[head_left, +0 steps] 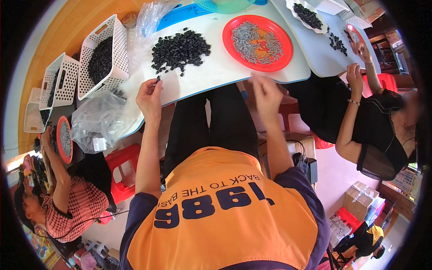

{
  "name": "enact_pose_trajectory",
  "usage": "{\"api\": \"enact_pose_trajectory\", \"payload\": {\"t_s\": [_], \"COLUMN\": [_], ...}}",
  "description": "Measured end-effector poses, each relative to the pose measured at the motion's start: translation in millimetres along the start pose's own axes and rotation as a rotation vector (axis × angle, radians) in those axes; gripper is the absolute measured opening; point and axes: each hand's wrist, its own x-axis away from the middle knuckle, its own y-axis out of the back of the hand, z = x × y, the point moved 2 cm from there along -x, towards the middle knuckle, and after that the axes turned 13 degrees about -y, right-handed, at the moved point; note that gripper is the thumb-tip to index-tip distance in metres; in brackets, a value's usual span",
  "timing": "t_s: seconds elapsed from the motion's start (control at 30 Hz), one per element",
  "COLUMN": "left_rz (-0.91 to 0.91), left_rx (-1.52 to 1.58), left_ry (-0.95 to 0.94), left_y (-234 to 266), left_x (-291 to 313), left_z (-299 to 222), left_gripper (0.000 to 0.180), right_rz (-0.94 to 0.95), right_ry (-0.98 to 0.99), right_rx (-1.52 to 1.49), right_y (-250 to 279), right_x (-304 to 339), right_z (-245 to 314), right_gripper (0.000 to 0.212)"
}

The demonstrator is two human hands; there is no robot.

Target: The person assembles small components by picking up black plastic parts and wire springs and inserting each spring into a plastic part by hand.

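Observation:
My left hand [150, 96] is at the table's near edge, fingers pinched on a small black piece [157, 79]. Just beyond it lies a loose pile of small black pieces [180, 48] on the white tabletop. My right hand [267, 95] hovers at the near edge below a round red plate [288, 57]. It is smeared by motion, so what its fingers hold, if anything, cannot be made out. Small grey screw-like pieces [245, 42] are spread over the plate, parted around its patterned middle.
To the left stand white perforated baskets [118, 54] with black pieces, beside a clear plastic bag [100, 114]. A green basin [225, 4] is at the far edge. Co-workers sit on both sides; one person's hand [354, 76] is over the adjoining right table [324, 67].

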Motion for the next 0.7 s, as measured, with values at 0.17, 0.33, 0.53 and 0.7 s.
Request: {"api": "enact_pose_trajectory", "payload": {"t_s": [0.17,0.33,0.53,0.7], "left_rz": [-0.178,-0.174,-0.166,-0.163], "left_rx": [0.167,0.227,0.24,0.304], "left_ry": [0.072,0.072,0.074,0.11], "left_y": [2.2,4.4,-4.3,16.3], "left_x": [9.2,10.2,15.1,14.3], "left_z": [20.1,21.9,17.5,9.0], "left_gripper": [0.016,0.016,0.017,0.016], "right_rz": [0.032,0.099,0.268,0.262], "right_ry": [0.012,0.162,0.113,0.267], "right_rx": [0.281,0.525,0.663,0.719], "right_y": [10.6,-4.6,-11.1,-20.1], "right_x": [-85.8,-127.4,-142.6,-140.1], "right_z": [-30.0,-54.9,-85.1,-58.2], "right_gripper": [0.014,0.013,0.016,0.017]}}
